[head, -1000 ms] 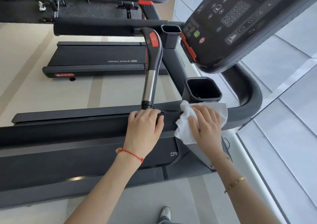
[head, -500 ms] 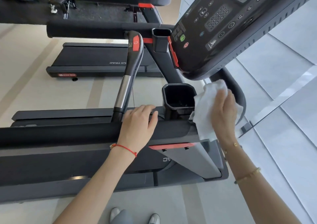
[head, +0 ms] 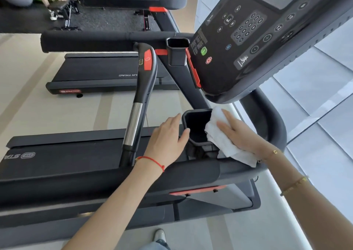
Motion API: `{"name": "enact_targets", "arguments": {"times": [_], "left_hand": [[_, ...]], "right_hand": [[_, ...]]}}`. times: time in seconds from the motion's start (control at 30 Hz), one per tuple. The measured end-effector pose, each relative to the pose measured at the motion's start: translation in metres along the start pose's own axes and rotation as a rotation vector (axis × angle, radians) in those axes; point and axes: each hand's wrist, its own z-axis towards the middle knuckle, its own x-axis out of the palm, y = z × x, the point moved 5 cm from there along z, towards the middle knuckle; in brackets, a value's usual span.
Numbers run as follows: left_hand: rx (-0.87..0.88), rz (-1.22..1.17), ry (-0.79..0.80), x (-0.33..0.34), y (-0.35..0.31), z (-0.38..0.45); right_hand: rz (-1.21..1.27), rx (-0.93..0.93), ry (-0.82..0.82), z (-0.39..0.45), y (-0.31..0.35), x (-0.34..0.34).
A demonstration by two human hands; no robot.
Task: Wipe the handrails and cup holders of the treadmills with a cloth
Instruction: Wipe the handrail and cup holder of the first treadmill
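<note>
Two hands are on the near cup holder (head: 196,127) of the treadmill I'm standing beside. My right hand (head: 238,133) lies flat, fingers straight, pressing the white cloth (head: 223,140) over the holder's right rim, with a fold of it dipping inside. My left hand (head: 168,135) has its fingers relaxed against the holder's left wall, thumb on the rim, steadying rather than gripping. I judge the step in hand to be the cup holder itself, with the padded handrail (head: 191,173) lying just near of it. The next move probably calls for pushing the cloth down into the well and round its walls, then on to the far cup holder (head: 177,50). For writing, "STAR TRAC" reads upside down on the far treadmill's deck (head: 107,73), and again on its red end badge. The console (head: 257,39) buttons are too small to read.
</note>
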Motion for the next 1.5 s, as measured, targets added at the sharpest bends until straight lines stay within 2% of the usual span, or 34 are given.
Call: {"name": "enact_targets", "arguments": {"times": [0.23, 0.33, 0.47, 0.57, 0.63, 0.77, 0.87, 0.93, 1.1, 1.33, 1.5], "left_hand": [[-0.007, -0.093, 0.028, 0.01, 0.003, 0.005], [-0.023, -0.115, -0.007, 0.008, 0.004, 0.004], [-0.071, -0.131, -0.048, 0.006, 0.008, 0.003], [-0.086, -0.128, -0.05, 0.006, 0.008, 0.003], [-0.088, -0.131, -0.047, 0.006, 0.008, 0.003], [-0.085, -0.131, -0.042, 0.008, 0.006, 0.003], [-0.096, -0.155, -0.042, 0.01, 0.006, 0.005], [-0.1, -0.166, -0.048, 0.011, 0.005, 0.006], [-0.107, -0.183, -0.058, 0.012, 0.003, 0.006], [-0.118, -0.193, -0.07, 0.014, 0.005, 0.006], [-0.129, -0.156, -0.074, 0.014, 0.004, 0.006]], "right_hand": [[-0.409, -0.423, 0.075, 0.037, 0.039, 0.008], [-0.428, -0.576, 0.147, 0.049, 0.066, 0.022], [-0.445, -0.65, 0.147, 0.056, 0.071, 0.021], [-0.514, -0.602, 0.109, 0.054, 0.057, 0.02], [-0.463, -0.529, 0.109, 0.05, 0.043, 0.016], [-0.168, -0.329, 0.154, 0.03, 0.009, 0.003], [0.061, -0.115, 0.08, 0.008, -0.008, 0.005], [0.131, -0.043, 0.061, 0.005, -0.01, 0.008], [0.159, -0.032, 0.163, 0.029, 0.004, 0.002], [0.112, -0.031, 0.105, 0.002, -0.007, 0.008], [-0.083, -0.185, 0.12, 0.027, 0.008, 0.003]]}}
